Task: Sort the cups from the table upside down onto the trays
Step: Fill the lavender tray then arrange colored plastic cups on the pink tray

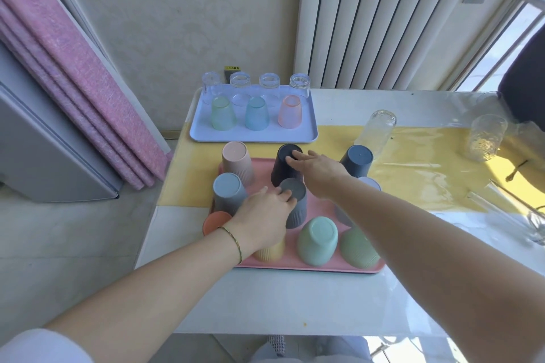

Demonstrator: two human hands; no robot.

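A pink tray (pixel 295 267) near me holds several plastic cups standing upside down. My left hand (pixel 264 216) grips the upper side of a grey ribbed cup (pixel 296 206) in the tray's middle. My right hand (pixel 317 169) reaches over it, fingers laid on the base of a black cup (pixel 281 166) at the tray's back. Around them stand a beige cup (pixel 237 162), a blue-grey cup (pixel 228 193), an orange cup (pixel 214 221), a yellow cup (pixel 269 253) half hidden by my left wrist, a mint cup (pixel 317 240) and a green ribbed cup (pixel 358 248). A navy cup (pixel 355 162) stands at the back right corner.
A lavender tray (pixel 253 136) behind holds upside-down clear glasses and three tinted cups. On the yellow mat to the right, one glass (pixel 379 130) lies on its side and another glass (pixel 486 138) stands upright. A tall glass (pixel 501 209) lies near the right edge. A dark chair (pixel 526 82) stands beyond.
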